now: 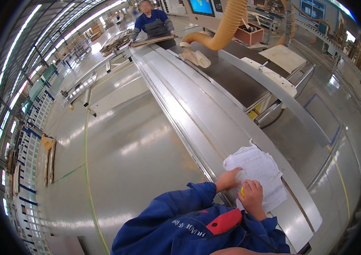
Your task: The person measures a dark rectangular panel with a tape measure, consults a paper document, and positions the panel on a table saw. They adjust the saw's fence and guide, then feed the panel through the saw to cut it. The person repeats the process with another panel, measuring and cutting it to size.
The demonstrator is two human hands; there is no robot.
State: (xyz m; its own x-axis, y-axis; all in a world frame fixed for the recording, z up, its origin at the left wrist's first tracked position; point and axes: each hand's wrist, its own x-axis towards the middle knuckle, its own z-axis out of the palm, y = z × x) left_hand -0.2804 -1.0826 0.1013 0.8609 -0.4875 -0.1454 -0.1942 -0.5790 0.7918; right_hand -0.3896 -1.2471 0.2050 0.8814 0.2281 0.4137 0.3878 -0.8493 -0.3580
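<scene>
Creased white paper sheets (259, 172) with faint print lie on the near end of a long metal sliding table (189, 117). My left hand (228, 179) rests at the left edge of the sheets, its fingers stretched over the paper. Just to the right and nearer, my right hand (252, 197) is closed around a small yellow object (243, 191). Most of that object is hidden by the fingers, so its kind does not show. Both hands are close together, low over the paper.
Beyond stands a dark saw table (227, 78) with a yellow ribbed hose (227, 29) and a curved metal rail (274, 91). A co-worker (153, 23) holds boards (153, 41) at the table's far end. Wooden strips (49, 163) lie at left.
</scene>
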